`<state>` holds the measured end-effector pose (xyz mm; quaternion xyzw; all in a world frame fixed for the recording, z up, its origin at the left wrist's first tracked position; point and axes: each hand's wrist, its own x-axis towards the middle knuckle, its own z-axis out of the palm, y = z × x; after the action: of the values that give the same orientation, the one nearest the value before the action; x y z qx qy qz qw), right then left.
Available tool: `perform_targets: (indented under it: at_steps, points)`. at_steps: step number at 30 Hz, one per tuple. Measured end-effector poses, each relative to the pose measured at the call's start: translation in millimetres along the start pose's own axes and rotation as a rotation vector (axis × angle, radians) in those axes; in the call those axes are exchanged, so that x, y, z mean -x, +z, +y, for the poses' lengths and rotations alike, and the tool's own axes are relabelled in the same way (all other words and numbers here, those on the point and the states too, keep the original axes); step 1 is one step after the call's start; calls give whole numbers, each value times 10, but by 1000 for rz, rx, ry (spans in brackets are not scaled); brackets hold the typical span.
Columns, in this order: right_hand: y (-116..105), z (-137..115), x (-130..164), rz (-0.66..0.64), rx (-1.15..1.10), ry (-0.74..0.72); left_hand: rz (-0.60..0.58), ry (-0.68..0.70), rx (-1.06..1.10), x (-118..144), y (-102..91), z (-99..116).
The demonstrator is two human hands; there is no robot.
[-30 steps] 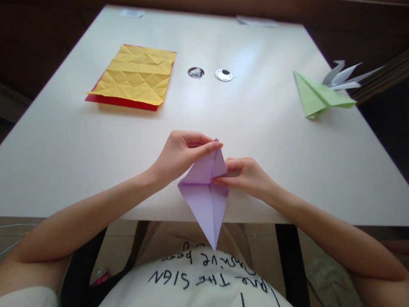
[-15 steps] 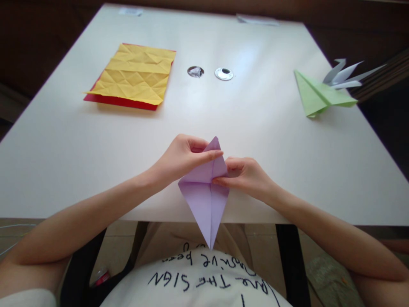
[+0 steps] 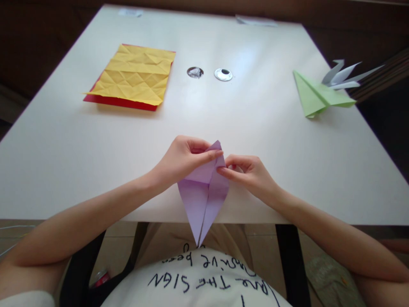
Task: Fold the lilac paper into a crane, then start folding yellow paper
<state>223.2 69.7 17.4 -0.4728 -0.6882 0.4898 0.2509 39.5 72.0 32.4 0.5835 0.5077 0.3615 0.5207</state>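
Both hands' fingers (image 3: 213,154) pinching purple paper (image 3: 204,196)

Your left hand (image 3: 183,160) reaches in from the lower left with its forearm angled up and to the right, the fingers (image 3: 213,154) curled forward and pinched shut, thumb tucked beneath the index finger. Your right hand (image 3: 247,172) comes in from the lower right, forearm slanting up and to the left, fingertips pinched together just beside those of the left hand.
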Motion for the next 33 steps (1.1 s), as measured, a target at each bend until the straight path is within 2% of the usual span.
perform_targets:
  at_steps: [11,22,28,31,33]
  points:
    - [-14,1,-7,-21,-53,125,-22,6,-26,-9,-7,-1]
    - [-13,6,-19,-46,-69,140,-8,45,-26,17,10,25]
    - [-26,14,-15,-69,-64,68,-5,69,-39,6,0,20]
    - [-85,-14,-27,-116,-151,7,-33,61,23,-4,-16,35]
    - [-134,-45,-44,-96,-220,-22,-63,56,49,-6,-23,49]
